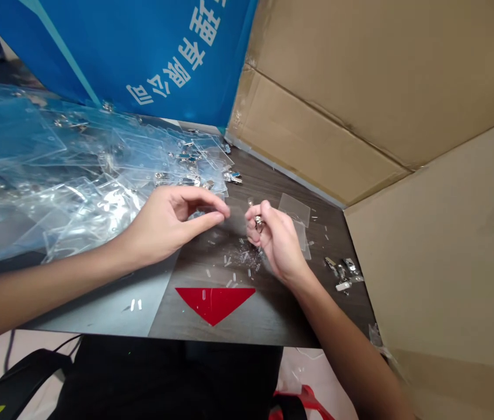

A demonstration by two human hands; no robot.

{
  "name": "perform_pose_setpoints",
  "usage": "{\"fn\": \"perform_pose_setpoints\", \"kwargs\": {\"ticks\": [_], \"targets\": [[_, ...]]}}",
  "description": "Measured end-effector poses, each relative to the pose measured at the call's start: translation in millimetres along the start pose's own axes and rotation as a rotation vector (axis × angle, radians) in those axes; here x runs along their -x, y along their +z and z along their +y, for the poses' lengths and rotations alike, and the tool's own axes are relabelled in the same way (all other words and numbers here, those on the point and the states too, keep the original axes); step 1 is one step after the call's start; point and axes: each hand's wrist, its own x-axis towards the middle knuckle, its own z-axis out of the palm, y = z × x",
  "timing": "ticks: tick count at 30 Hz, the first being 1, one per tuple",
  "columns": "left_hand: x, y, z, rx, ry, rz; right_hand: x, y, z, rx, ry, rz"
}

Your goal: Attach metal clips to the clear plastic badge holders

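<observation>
My left hand (181,224) is closed, thumb and forefinger pinching the edge of a clear plastic badge holder (237,217) that shows only faintly between my hands. Curled fingers of my right hand (277,236) grip a small metal badge clip (258,221), partly hidden by the fingers. Beneath the hands, small clear plastic strips (244,255) lie scattered on the dark table. Beside my right hand are flat clear plastic sleeves (295,210). Several loose metal clips (342,271) rest farther right.
A large heap of clear badge holders with clips (111,157) covers the left of the table. Cardboard (317,134) walls the back and right; a blue printed panel (142,52) stands behind the heap. A red triangle (215,304) lies near the table's front edge (238,343).
</observation>
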Motion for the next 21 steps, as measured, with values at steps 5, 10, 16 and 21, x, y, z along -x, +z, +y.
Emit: {"fn": "perform_pose_setpoints", "kwargs": {"ticks": [5,10,16,21], "targets": [[2.0,-5.4,-0.9,-0.263,0.200,-0.001,8.6,4.4,1.7,0.104,0.028,-0.125],[2.2,-2.7,-5.9,-0.007,0.088,-0.111,15.5,8.7,2.8,0.265,-0.045,-0.001],[5.7,7.1,-3.0,0.335,-0.217,-0.176,18.3,11.0,4.7,0.482,-0.189,0.162],[4.8,6.9,-0.9,0.443,-0.295,-0.282,15.8,7.0,4.3,0.520,-0.170,0.241]]}}
